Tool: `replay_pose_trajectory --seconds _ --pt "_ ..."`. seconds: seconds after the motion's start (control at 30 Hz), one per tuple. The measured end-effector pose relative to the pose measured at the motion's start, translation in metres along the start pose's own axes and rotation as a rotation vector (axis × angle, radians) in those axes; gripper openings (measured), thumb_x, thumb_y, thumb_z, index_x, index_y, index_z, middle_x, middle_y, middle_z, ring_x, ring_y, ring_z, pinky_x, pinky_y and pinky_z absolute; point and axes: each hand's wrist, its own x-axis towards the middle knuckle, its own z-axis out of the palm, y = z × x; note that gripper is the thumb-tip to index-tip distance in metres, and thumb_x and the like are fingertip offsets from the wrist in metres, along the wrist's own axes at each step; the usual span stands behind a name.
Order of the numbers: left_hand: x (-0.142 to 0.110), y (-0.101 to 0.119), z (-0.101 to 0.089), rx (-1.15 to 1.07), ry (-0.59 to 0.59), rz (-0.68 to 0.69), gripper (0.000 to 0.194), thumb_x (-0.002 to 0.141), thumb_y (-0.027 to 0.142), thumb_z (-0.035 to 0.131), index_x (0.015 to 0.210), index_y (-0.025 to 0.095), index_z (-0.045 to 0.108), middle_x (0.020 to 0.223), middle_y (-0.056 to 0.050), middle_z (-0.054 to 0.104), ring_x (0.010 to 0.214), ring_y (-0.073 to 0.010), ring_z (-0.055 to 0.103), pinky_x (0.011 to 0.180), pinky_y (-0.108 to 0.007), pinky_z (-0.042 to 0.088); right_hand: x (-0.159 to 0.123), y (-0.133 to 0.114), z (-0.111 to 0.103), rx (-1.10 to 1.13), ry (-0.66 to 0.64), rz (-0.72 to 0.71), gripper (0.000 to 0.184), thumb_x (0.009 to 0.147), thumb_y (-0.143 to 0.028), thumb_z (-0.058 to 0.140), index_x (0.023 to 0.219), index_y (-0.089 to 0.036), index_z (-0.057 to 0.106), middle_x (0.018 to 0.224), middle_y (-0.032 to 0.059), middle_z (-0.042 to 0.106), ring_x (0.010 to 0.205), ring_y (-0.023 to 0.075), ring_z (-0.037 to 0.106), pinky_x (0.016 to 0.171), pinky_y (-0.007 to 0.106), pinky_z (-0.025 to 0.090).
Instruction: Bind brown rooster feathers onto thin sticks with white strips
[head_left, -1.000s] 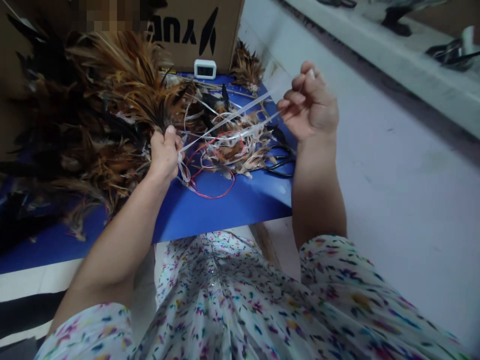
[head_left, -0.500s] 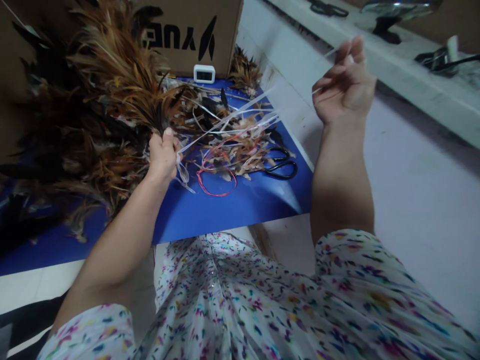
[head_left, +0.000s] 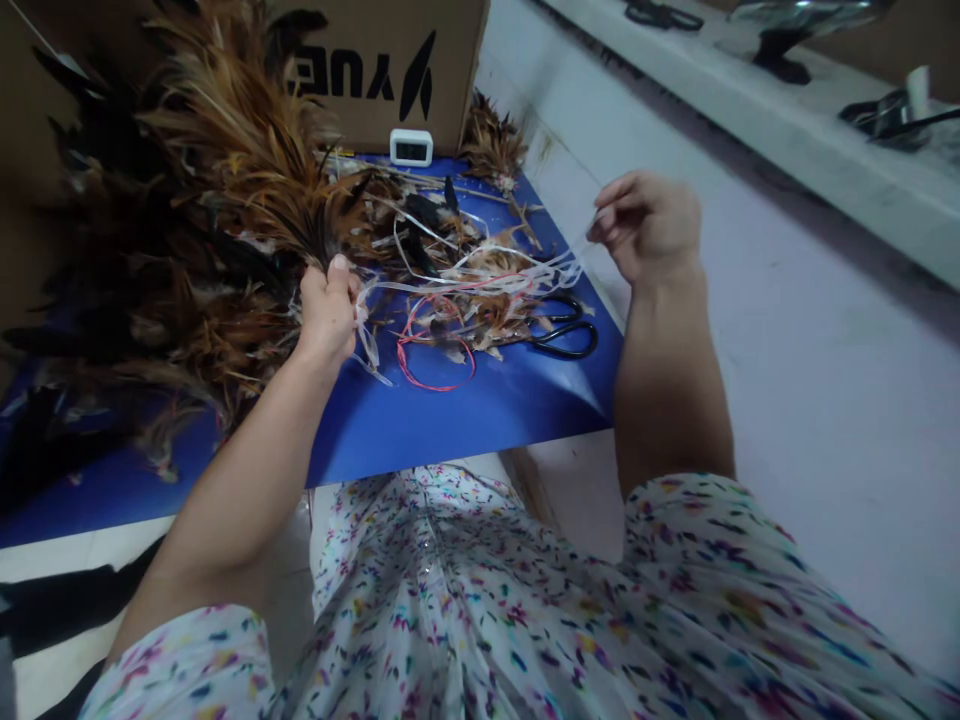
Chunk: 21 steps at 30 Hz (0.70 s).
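My left hand is closed around the base of a bundle of brown and black feathers, which fans up and away from me. White plastic string runs from that fist rightward over the table, and a short tail of it hangs below the hand. My right hand is raised at the table's right side, fingertips pinched on the string's thin strands. Beneath the strands lie a loop of red string, loose feathers and scissors with black handles, whose blades are hidden.
More feathers heap on the left of the blue table. A printed cardboard box stands behind a small white digital display. Along the right runs a wall with a ledge holding several objects.
My right hand has come down and inward from higher at the right. The white string has gone from taut to slacker and lower. My left hand stays on the feather bundle.
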Motion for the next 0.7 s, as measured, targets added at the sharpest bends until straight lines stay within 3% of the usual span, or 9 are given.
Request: replay_pose_trajectory --seconds 0.1,0.17,0.23,0.33,0.5,0.7 --pt "-0.001 0.000 0.000 0.003 -0.007 -0.005 0.039 0.093 0.047 0.060 0.074 0.023 0.037 0.057 0.007 0.039 0.039 -0.0064 0.029 0.040 -0.026 0.018 -0.018 0.002 0.020 -0.368 -0.152 -0.195 0.024 0.075 -0.006 0.052 0.061 -0.017 0.067 0.057 0.0036 0.062 0.059 0.0135 0.054 0.065 0.035 0.041" --pt "0.001 -0.003 -0.002 0.002 -0.036 0.002 0.038 0.091 0.047 0.063 0.075 0.023 0.039 0.059 0.006 0.041 0.041 -0.0068 0.031 0.041 -0.026 0.021 -0.027 0.007 0.038 -0.594 -0.234 -0.373 0.010 0.073 -0.012 0.065 0.066 -0.018 0.070 0.073 0.0053 0.069 0.077 0.0182 0.060 0.079 0.038 0.045" --pt "0.003 -0.006 -0.005 -0.001 -0.049 0.012 0.037 0.090 0.048 0.063 0.075 0.023 0.040 0.061 0.005 0.043 0.042 -0.0070 0.032 0.042 -0.026 0.023 -0.032 0.016 0.058 -0.650 -0.366 -0.466 0.006 0.075 -0.017 0.067 0.073 -0.021 0.072 0.081 0.0043 0.071 0.082 0.0206 0.061 0.082 0.040 0.047" --pt "0.003 -0.006 -0.006 0.004 -0.059 0.016 0.037 0.090 0.048 0.063 0.075 0.022 0.041 0.062 0.005 0.042 0.043 -0.0075 0.033 0.043 -0.027 0.025 -0.033 0.034 0.087 -0.706 -0.537 -0.498 0.009 0.075 -0.016 0.067 0.079 -0.021 0.073 0.083 0.0041 0.071 0.081 0.0214 0.062 0.083 0.041 0.048" --pt "-0.002 -0.002 -0.001 0.034 -0.048 0.006 0.039 0.095 0.047 0.056 0.071 0.022 0.039 0.058 0.005 0.039 0.040 -0.0068 0.028 0.041 -0.026 0.020 -0.031 0.061 0.115 -1.008 -0.562 -0.501 0.006 0.073 -0.014 0.070 0.076 -0.019 0.071 0.087 0.0087 0.071 0.090 0.0275 0.062 0.088 0.046 0.046" --pt "0.000 -0.008 -0.002 -0.016 -0.061 0.013 0.049 0.081 0.068 0.063 0.082 0.022 0.049 0.056 0.005 0.038 0.046 -0.0109 0.043 0.043 -0.025 0.032 -0.028 0.062 0.103 -0.997 -0.412 -0.459 0.010 0.083 -0.017 0.058 0.078 -0.017 0.067 0.091 0.0148 0.070 0.096 0.0311 0.062 0.091 0.049 0.044"
